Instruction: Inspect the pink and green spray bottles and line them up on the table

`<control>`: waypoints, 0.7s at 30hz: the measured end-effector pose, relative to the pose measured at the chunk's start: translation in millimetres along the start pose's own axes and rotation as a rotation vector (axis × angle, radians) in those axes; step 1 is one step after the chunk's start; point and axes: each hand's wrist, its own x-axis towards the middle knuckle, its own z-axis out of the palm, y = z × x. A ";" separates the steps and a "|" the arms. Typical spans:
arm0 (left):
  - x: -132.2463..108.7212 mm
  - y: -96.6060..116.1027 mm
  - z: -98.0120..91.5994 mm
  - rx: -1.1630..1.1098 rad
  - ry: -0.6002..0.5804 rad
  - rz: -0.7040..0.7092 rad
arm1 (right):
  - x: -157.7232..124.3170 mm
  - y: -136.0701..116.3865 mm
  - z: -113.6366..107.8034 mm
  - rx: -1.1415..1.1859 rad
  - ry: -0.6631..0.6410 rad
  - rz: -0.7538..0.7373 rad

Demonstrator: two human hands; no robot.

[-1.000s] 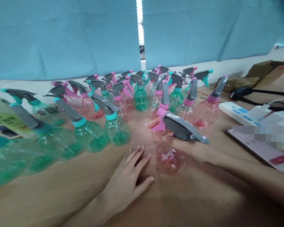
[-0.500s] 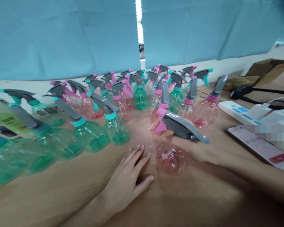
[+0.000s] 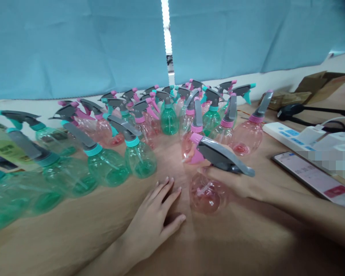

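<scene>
A pink spray bottle (image 3: 209, 197) is sitting on the wooden table (image 3: 103, 239), right in front of the person, a bit to the right of the middle. Its gray top (image 3: 222, 155) is pointing its pink nose away and to the left. The right hand (image 3: 230, 178) is holding the bottle up by its neck, with fingers bending around it. A fingertip is peeking out by the pink trigger (image 3: 196, 156), but the other fingers are mostly hiding, so I can't tell how hard they are squeezing. The left hand (image 3: 151, 216) is lying palm down on the table, just beside the bottle, holding nothing. Its fingers are spreading a little, and its thumb is sticking out wide. Green bottles (image 3: 140, 161) are standing to the left, more pink and green ones are crowding behind, and a phone (image 3: 307, 174) is lying to the right.
</scene>
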 end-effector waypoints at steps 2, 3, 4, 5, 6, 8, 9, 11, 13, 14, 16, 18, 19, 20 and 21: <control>0.1 0.2 -0.3 -0.004 -0.002 0.001 | 0.4 2.3 2.4 0.022 0.033 0.001; 0.1 0.4 -0.5 -0.001 -0.006 0.003 | 0.8 3.0 3.8 0.019 0.060 -0.003; 0.1 0.6 -0.8 0.003 -0.011 0.003 | 1.2 3.2 5.0 0.008 0.099 -0.009; 0.1 0.7 -1.0 0.006 -0.013 0.002 | 1.6 3.0 6.1 -0.007 0.126 -0.008; 0.1 0.8 -1.2 0.006 -0.010 0.002 | 1.9 2.5 6.8 -0.021 0.146 -0.003; 0.2 0.8 -1.4 0.000 0.002 -0.001 | 2.1 1.6 7.4 -0.043 0.156 0.008; 0.2 0.8 -1.4 -0.002 0.006 -0.002 | 1.9 1.7 7.3 -0.052 0.152 0.018; 0.4 0.6 -1.1 -0.002 0.008 -0.001 | 1.3 3.2 6.9 -0.051 0.137 0.027; 0.4 0.5 -0.8 0.001 0.003 -0.001 | 0.4 5.8 6.5 -0.029 0.119 0.013; 0.4 0.5 -0.7 0.003 -0.001 -0.002 | -0.1 7.0 6.3 -0.018 0.109 0.005; 0.4 0.6 -0.5 0.010 -0.007 -0.004 | -0.8 8.6 6.3 -0.006 0.097 -0.003; 0.4 0.5 -0.3 0.012 -0.013 -0.006 | -1.0 9.4 6.7 -0.008 0.081 0.007; 0.4 0.4 -0.2 0.011 -0.011 -0.004 | -1.0 10.1 7.2 -0.010 0.074 0.012; 0.3 0.2 -0.1 0.008 -0.009 -0.002 | -0.9 11.4 7.7 -0.010 0.058 0.012; 0.3 0.1 0.0 0.003 -0.007 0.001 | -0.8 13.3 8.3 -0.007 0.048 0.008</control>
